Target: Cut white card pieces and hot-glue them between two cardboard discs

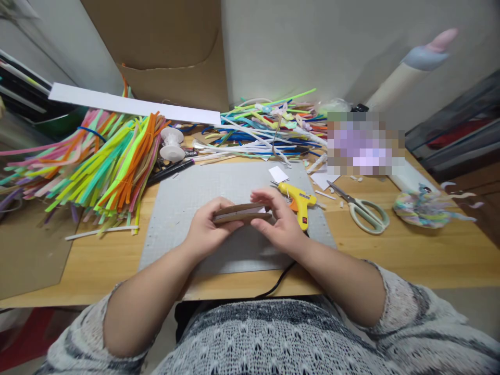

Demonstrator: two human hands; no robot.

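A flat brown cardboard piece (242, 214), seen edge-on with a pale layer inside, is held level above the grey cutting mat (234, 179). My left hand (213, 226) grips its left end, fingers behind and thumb in front. At its right end, my right hand (279, 221) has its thumb and fingers curved around the edge with a gap between them. Just beyond my right hand lies a yellow glue gun (302, 204) on the mat. A small white paper piece (278, 174) rests near its nozzle.
Bundles of colourful pipe cleaners (105, 166) fill the left back, with more loose ones (253, 130) behind the mat. White spools (172, 144) stand between. Scissors (365, 212) and a pastel fuzzy item (422, 208) lie right. A black cord (279, 281) crosses the front edge.
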